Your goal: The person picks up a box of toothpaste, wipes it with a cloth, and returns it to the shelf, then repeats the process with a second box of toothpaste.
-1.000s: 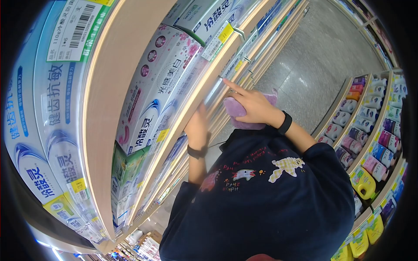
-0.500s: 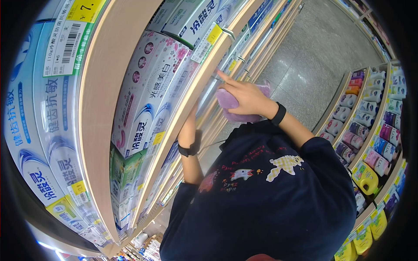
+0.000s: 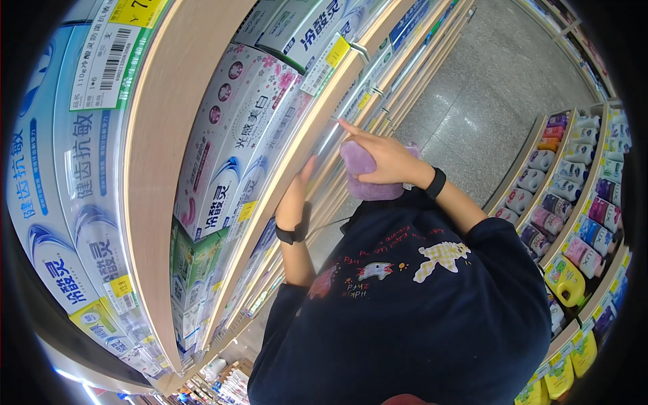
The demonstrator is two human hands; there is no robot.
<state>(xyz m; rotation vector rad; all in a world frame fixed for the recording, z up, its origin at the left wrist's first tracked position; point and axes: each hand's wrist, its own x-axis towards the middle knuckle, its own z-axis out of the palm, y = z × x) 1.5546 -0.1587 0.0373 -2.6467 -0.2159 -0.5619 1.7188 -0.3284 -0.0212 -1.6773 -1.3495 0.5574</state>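
Observation:
My right hand [image 3: 386,158] is closed around a purple cloth [image 3: 374,187], bunched under the palm and bulging between thumb and fingers. Its index finger stretches toward the clear price strip [image 3: 331,135] on a lower shelf's front edge. My left hand [image 3: 294,201] is raised beside the wooden shelf edge [image 3: 270,192]. One digit tip points up along that edge, while the other fingers are hidden, so their grip does not show. Both wrists wear dark bands. Near the left hand stands a pink-flowered white toothpaste box [image 3: 233,145] behind a clear guard.
Blue toothpaste boxes [image 3: 50,182] fill the nearest shelf on the left, above a price tag [image 3: 108,64]. Across the grey tiled floor [image 3: 466,88], another shelf holds several bottles [image 3: 540,158] and yellow jugs [image 3: 565,280].
My right hand and the purple cloth have shifted slightly down and right. More of my left hand's raised digit shows beside the shelf edge. The view has shifted slightly.

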